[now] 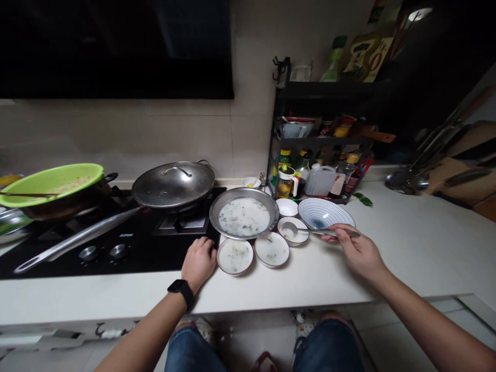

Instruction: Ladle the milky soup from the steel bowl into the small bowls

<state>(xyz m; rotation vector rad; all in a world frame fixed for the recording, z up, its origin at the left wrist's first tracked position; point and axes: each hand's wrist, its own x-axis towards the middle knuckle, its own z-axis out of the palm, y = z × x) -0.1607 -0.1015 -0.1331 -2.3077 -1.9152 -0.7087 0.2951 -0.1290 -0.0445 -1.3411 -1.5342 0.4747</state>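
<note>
Forearm (422, 310), 4 o'clock: right grip (358, 253) pinches long grey metal spoon (310, 230), likely for reach; left grip (199, 262) curled, contents unclear.

Milky white flecked with dark green is seen in the silver-grey basin (214, 222) and in two white bowls, the left one (235, 273) at six o'clock from it and the right one (273, 265) at five, both rimmed in brown. At three o'clock, a whitish dish (329, 208) is patterned with small blue marks. Silver-grey is shown by the spoon (315, 231), lime green by the colander (87, 169) at nine o'clock. The surface (418, 248) is coloured white, the stove (155, 258) black.
</note>
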